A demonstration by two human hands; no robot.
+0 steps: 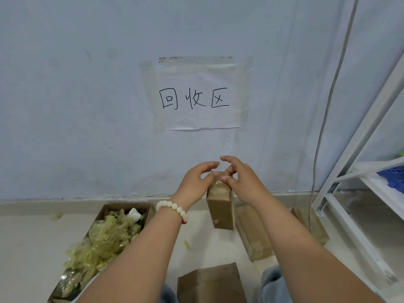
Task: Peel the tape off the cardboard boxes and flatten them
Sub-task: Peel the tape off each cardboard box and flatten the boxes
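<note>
Carton (101,214) holds crumpled tape (105,241); left hand (193,183), right hand (243,182) pinch small box (220,212).

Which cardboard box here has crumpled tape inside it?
The open box on the floor at the left, heaped with yellowish tape. The rest are closed or flattened.

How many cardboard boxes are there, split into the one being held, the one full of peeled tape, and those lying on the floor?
Upright box, held: 1
Box full of peeled tape: 1
Boxes lying on the floor: 3
Total: 5
</note>
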